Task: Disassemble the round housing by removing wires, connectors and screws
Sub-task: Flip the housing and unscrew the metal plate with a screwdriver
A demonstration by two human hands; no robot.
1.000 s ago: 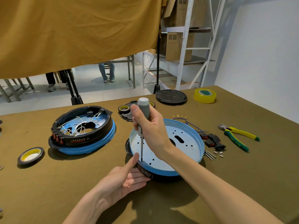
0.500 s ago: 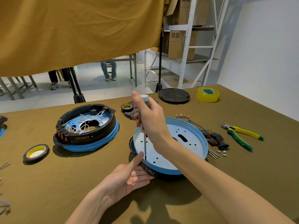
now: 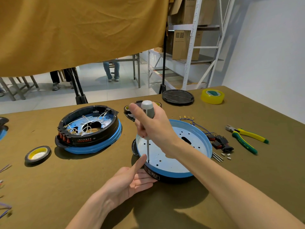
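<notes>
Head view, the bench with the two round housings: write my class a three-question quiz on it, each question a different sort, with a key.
1. True or false: the right hand grips a screwdriver standing upright in the near housing.
2. The left hand is: A) holding the pliers; B) resting against the near housing's rim, thumb by the shaft; C) lifting the tape roll.
3. Fill in: the housing with white wires inside lies to the ____ of the near one.

Key: 1 true; 2 B; 3 left.
</notes>
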